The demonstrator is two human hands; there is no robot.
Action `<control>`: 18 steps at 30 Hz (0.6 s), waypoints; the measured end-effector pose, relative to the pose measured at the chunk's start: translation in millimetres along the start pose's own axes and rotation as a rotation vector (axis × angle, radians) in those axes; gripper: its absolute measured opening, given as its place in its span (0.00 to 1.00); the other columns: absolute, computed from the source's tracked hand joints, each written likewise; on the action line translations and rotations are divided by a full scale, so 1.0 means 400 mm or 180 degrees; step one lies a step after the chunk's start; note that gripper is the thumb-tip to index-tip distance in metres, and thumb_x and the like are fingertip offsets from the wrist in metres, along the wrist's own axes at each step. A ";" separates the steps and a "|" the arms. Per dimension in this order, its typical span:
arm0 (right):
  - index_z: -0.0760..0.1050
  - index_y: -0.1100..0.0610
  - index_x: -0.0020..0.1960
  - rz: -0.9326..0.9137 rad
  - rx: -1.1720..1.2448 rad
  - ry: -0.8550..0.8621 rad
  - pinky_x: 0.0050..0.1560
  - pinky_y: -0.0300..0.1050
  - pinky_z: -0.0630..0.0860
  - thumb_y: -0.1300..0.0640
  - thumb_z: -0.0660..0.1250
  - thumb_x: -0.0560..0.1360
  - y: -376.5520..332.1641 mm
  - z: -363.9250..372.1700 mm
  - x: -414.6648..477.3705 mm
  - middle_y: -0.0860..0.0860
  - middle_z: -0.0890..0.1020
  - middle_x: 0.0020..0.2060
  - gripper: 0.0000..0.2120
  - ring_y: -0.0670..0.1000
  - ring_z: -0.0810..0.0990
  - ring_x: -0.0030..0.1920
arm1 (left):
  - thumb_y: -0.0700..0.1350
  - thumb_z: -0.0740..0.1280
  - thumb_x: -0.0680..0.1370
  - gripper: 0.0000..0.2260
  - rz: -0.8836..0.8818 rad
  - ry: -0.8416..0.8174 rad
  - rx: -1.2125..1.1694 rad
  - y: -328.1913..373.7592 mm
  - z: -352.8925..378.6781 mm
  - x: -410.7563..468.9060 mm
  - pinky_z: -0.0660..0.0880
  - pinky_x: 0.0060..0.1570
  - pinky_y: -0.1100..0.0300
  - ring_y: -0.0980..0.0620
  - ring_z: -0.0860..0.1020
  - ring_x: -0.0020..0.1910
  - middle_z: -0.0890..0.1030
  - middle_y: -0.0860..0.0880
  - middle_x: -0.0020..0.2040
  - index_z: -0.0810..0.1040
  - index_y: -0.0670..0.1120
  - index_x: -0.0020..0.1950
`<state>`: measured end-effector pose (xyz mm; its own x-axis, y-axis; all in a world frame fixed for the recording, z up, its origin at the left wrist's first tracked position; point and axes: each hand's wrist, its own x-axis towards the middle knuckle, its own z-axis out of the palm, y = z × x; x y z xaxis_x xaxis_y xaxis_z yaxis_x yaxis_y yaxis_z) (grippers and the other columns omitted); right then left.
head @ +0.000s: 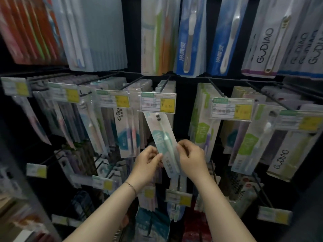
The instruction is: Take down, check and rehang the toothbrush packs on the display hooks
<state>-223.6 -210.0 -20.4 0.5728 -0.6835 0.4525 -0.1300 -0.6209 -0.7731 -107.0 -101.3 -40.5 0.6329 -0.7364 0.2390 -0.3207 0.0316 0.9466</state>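
Note:
A long, pale teal toothbrush pack [161, 137] hangs tilted in the middle row, its top hidden behind a price tag [158, 102] at the end of a black display hook [163, 85]. My left hand [148, 162] pinches the pack's lower left edge. My right hand [190, 157] pinches its lower right edge. More packs of the same kind hang behind it on the hook.
Rows of toothbrush packs fill the hooks all around: blue packs [190, 37] above, green packs [203, 130] to the right, GUDIAO packs [283, 159] far right, a Crico pack [125, 130] to the left. Lower hooks with price tags [178, 197] jut out below my wrists.

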 end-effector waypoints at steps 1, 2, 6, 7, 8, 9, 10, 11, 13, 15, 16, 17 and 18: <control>0.76 0.56 0.43 -0.0050 0.0026 0.0044 0.35 0.39 0.69 0.58 0.61 0.80 -0.006 0.009 0.005 0.49 0.79 0.34 0.09 0.46 0.76 0.36 | 0.40 0.65 0.80 0.05 0.0027 0.0046 -0.0007 0.000 -0.009 0.009 0.77 0.40 0.63 0.55 0.82 0.39 0.83 0.48 0.41 0.75 0.46 0.43; 0.76 0.57 0.43 -0.0112 0.0042 0.0103 0.34 0.37 0.68 0.58 0.61 0.80 -0.013 0.015 0.008 0.50 0.78 0.34 0.09 0.46 0.75 0.36 | 0.40 0.65 0.79 0.05 0.0066 0.0088 0.0001 0.001 -0.017 0.018 0.78 0.43 0.61 0.53 0.82 0.40 0.83 0.48 0.42 0.75 0.46 0.43; 0.75 0.58 0.43 -0.0269 0.0027 0.0337 0.32 0.36 0.66 0.59 0.61 0.80 -0.026 0.033 0.017 0.50 0.77 0.32 0.09 0.46 0.75 0.36 | 0.40 0.66 0.78 0.04 0.0220 0.0111 -0.0017 0.001 -0.039 0.046 0.80 0.46 0.53 0.49 0.82 0.43 0.83 0.46 0.43 0.77 0.47 0.44; 0.75 0.58 0.43 -0.0258 0.0037 0.0370 0.31 0.37 0.66 0.59 0.60 0.81 -0.026 0.038 0.018 0.49 0.77 0.32 0.09 0.46 0.75 0.35 | 0.40 0.66 0.78 0.04 0.0263 0.0118 -0.0001 0.001 -0.042 0.050 0.80 0.47 0.52 0.48 0.82 0.43 0.83 0.46 0.43 0.77 0.46 0.45; 0.75 0.58 0.43 -0.0227 0.0058 0.0404 0.30 0.36 0.66 0.59 0.60 0.81 -0.024 0.043 0.017 0.48 0.76 0.31 0.09 0.46 0.75 0.33 | 0.40 0.67 0.78 0.03 0.0312 0.0131 0.0035 0.001 -0.045 0.056 0.80 0.47 0.50 0.47 0.81 0.43 0.82 0.45 0.43 0.77 0.46 0.45; 0.74 0.57 0.43 -0.0191 0.0079 0.0444 0.31 0.38 0.67 0.59 0.60 0.81 -0.019 0.047 0.017 0.47 0.75 0.30 0.09 0.46 0.75 0.31 | 0.41 0.67 0.78 0.02 0.0371 0.0139 0.0082 0.003 -0.049 0.060 0.80 0.47 0.49 0.46 0.81 0.43 0.82 0.44 0.42 0.78 0.45 0.46; 0.74 0.56 0.43 -0.0161 0.0096 0.0487 0.31 0.40 0.68 0.59 0.60 0.81 -0.015 0.051 0.016 0.47 0.75 0.30 0.09 0.46 0.75 0.30 | 0.41 0.67 0.78 0.02 0.0431 0.0130 0.0139 0.005 -0.052 0.064 0.80 0.47 0.48 0.45 0.81 0.43 0.82 0.43 0.42 0.78 0.44 0.46; 0.74 0.56 0.43 -0.0130 0.0113 0.0521 0.31 0.42 0.70 0.58 0.60 0.81 -0.010 0.053 0.016 0.47 0.75 0.30 0.09 0.47 0.76 0.30 | 0.40 0.68 0.78 0.02 0.0499 0.0103 0.0198 0.008 -0.055 0.067 0.80 0.47 0.48 0.45 0.81 0.42 0.82 0.43 0.41 0.79 0.44 0.45; 0.74 0.56 0.43 -0.0051 0.0141 0.0530 0.33 0.48 0.73 0.58 0.60 0.81 -0.002 0.057 0.015 0.48 0.76 0.30 0.09 0.50 0.77 0.31 | 0.40 0.68 0.78 0.03 0.0597 0.0033 0.0309 0.009 -0.057 0.069 0.80 0.46 0.48 0.47 0.81 0.41 0.82 0.45 0.40 0.79 0.45 0.45; 0.74 0.56 0.44 -0.0004 0.0133 0.0483 0.34 0.52 0.75 0.57 0.60 0.81 0.000 0.060 0.012 0.50 0.78 0.31 0.09 0.51 0.78 0.31 | 0.41 0.67 0.78 0.03 0.0661 -0.0020 0.0450 0.001 -0.059 0.068 0.80 0.46 0.47 0.49 0.81 0.41 0.82 0.47 0.40 0.79 0.45 0.45; 0.74 0.56 0.44 -0.0002 0.0100 0.0442 0.35 0.53 0.75 0.57 0.59 0.81 -0.001 0.060 0.010 0.51 0.78 0.31 0.09 0.52 0.78 0.31 | 0.42 0.67 0.78 0.03 0.0692 -0.0026 0.0526 -0.003 -0.060 0.067 0.80 0.46 0.47 0.49 0.81 0.41 0.82 0.47 0.40 0.79 0.46 0.45; 0.74 0.56 0.44 -0.0015 0.0044 0.0391 0.35 0.52 0.75 0.57 0.59 0.81 -0.002 0.059 0.010 0.51 0.77 0.30 0.09 0.52 0.78 0.31 | 0.43 0.67 0.78 0.03 0.0715 -0.0015 0.0607 -0.007 -0.062 0.065 0.79 0.46 0.48 0.49 0.80 0.41 0.81 0.48 0.40 0.78 0.46 0.46; 0.73 0.55 0.43 -0.0037 -0.0022 0.0337 0.35 0.51 0.74 0.57 0.59 0.82 -0.002 0.057 0.010 0.52 0.77 0.29 0.09 0.51 0.78 0.31 | 0.44 0.66 0.79 0.03 0.0744 0.0013 0.0713 -0.009 -0.063 0.065 0.79 0.45 0.49 0.50 0.80 0.41 0.81 0.49 0.39 0.78 0.47 0.46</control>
<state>-202.8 -203.2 -28.0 0.4857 -0.7126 0.5062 -0.1296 -0.6314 -0.7645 -71.7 -103.6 -32.2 0.5265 -0.7241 0.4456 -0.6045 0.0497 0.7951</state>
